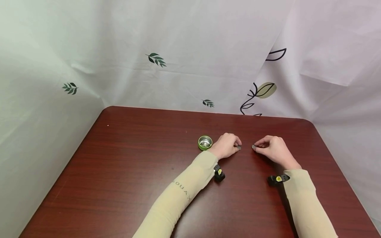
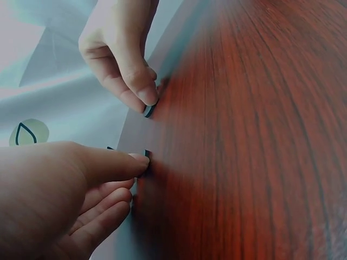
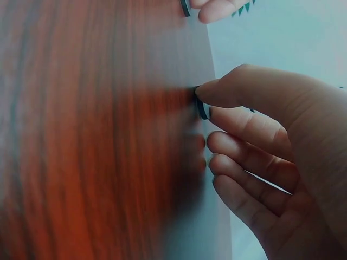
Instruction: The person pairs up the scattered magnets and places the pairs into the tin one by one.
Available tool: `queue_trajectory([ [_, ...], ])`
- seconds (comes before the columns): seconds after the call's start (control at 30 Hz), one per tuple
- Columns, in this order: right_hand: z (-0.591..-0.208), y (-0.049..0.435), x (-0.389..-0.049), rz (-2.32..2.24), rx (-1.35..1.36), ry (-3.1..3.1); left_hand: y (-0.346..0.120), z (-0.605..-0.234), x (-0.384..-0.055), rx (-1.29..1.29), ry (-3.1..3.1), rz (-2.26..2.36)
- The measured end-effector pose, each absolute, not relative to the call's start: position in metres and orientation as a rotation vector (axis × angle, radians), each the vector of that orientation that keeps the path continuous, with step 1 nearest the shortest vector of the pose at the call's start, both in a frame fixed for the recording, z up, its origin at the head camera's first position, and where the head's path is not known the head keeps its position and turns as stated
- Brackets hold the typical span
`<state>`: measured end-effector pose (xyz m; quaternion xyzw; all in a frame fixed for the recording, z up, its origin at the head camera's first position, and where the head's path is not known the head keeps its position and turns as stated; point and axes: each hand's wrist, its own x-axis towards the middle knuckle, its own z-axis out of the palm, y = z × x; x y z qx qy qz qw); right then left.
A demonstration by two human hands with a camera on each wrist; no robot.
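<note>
Grey discs (image 1: 253,147) pinched in both hands (image 1: 275,149), green tin (image 1: 205,149), contents unclear

- Table (image 1: 134,165): smooth wood-grain top with a soft sheen.
- Small tin (image 1: 205,149): shiny metal inside.
- Left disc (image 1: 239,148) and right disc (image 1: 253,146): smooth; metal or plastic, cannot tell.
- Far backdrop (image 1: 190,43): creased matt cloth.
- Sleeves (image 1: 177,198): matt cloth.

We see a reddish-brown, dark-grained wooden desk (image 1: 119,172), small round grey discs (image 1: 253,147), a round green metal tin (image 1: 202,148), silvery inside, cream fabric sleeves (image 1: 184,188) and white cloth (image 1: 184,33) printed with green leaves (image 1: 153,55).
</note>
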<state>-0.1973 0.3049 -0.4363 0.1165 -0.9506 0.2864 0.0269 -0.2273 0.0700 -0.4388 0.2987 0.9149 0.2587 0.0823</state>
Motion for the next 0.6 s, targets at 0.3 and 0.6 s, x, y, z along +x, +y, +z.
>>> queue_trajectory([
  [0.3, -0.437, 0.299, -0.195, 0.923, 0.371, -2.932, 0.072, -0.44, -0.228, 0.885, 2.729, 0.774],
  [0.6, -0.438, 0.293, -0.193, 0.943, 0.417, -2.908, 0.071, -0.435, -0.228, 0.891, 2.721, 0.716],
])
